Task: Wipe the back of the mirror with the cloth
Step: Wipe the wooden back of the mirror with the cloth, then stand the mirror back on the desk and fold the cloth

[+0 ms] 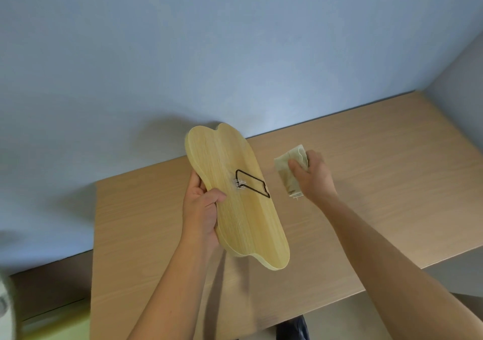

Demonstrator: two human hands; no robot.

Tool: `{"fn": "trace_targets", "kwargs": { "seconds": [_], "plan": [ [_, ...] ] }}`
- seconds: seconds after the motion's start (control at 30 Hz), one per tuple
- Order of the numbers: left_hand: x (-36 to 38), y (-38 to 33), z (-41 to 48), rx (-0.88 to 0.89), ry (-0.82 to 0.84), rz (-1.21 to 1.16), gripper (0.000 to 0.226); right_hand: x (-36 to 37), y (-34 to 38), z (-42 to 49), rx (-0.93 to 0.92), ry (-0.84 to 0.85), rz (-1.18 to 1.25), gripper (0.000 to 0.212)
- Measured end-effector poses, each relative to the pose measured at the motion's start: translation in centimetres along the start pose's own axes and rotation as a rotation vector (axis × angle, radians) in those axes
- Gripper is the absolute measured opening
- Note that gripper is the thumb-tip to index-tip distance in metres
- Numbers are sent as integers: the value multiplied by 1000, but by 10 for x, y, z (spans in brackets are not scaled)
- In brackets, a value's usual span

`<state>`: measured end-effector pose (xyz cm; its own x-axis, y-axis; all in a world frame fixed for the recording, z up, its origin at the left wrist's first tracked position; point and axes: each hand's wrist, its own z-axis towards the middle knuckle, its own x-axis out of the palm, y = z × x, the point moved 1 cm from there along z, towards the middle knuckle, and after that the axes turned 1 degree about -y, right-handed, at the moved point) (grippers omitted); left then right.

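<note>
The mirror (236, 209) is a cloud-shaped board seen from behind, its pale wood back facing me and a black wire stand (252, 184) clipped at its middle. My left hand (202, 210) grips its left edge and holds it tilted above the table, thumb on the back. My right hand (312, 176) holds a folded beige cloth (286, 171) just right of the mirror, a small gap between cloth and mirror edge. The glass side is hidden.
A light wood table (379, 182) stands under both hands against a pale blue wall (209, 52). A lower wooden surface (52, 284) lies at the left. A dark shoe (295, 328) shows below the table's front edge.
</note>
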<state>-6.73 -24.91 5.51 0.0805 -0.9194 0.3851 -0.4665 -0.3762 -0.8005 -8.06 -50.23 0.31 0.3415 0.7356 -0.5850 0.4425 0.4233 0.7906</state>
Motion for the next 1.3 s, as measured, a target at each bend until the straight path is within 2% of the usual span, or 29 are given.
{"fn": "trace_targets", "kwargs": {
  "seconds": [0.13, 0.17, 0.27, 0.3, 0.4, 0.47, 0.57, 0.63, 0.73, 0.9, 1.2, 1.27, 1.3],
  "plan": [
    [32, -1, -7, 21, 1, 69, 85, -23, 9, -5, 20, 0, 115, 13],
    [40, -1, -8, 28, -2, 88, 86, -28, 11, -4, 14, 27, 95, 18],
    [67, -1, -10, 51, -27, 147, 89, -39, 15, 1, -13, 157, -31, 45],
    [77, -1, -10, 58, -36, 175, 91, -41, 15, 2, -15, 186, -101, 44],
    [108, 3, -13, 85, -51, 273, 95, -46, 11, 6, -71, 184, -410, 22],
    [127, 8, -15, 105, -46, 331, 97, -46, 7, 12, -82, 267, -514, 42],
    [150, 14, -20, 137, -51, 386, 97, -46, 8, 25, -173, 493, -647, 86],
    [161, 15, -23, 146, -64, 414, 97, -45, 11, 35, -297, 556, -697, 94],
    [177, 18, -25, 137, -86, 457, 99, -41, 11, 49, -393, 622, -590, 87],
    [184, 26, -24, 152, -104, 502, 102, -41, 1, 54, -428, 704, -353, 45],
    [182, 38, -15, 187, -108, 579, 94, -46, 5, 62, -512, 641, -510, 40],
    [241, 73, -13, 165, -97, 650, 96, -83, -41, 91, -447, 641, -463, 34],
    [244, 72, -15, 159, -114, 647, 96, -80, -44, 90, -456, 634, -472, 33]
  ]
}}
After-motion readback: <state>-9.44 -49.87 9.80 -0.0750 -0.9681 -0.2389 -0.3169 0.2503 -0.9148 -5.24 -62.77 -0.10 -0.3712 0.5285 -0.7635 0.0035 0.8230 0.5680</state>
